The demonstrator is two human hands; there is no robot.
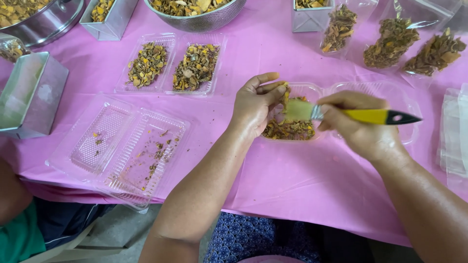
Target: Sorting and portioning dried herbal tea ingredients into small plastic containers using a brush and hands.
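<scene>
Clear plastic tray (312,92) on pink tablecloth (292,175), half filled with dried brown-yellow herb bits (290,129). Left hand (254,104) open, cupped against tray edge, grasping nothing. Right hand (353,122) clenched on yellow-handled scraper (341,114), blade over herbs. Left of it: ribbed empty tray (122,146), crumbs inside; two filled trays (170,65) behind.

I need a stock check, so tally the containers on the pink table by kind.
Clear clamshell trays: 3, filled pair, empty one, one under the hands
Clear bags of dried pieces: 3
Square metal tins: 3, one large
Round metal bowls: 2, colander, pot
Total: 11 in view; edges may hide more.
</scene>
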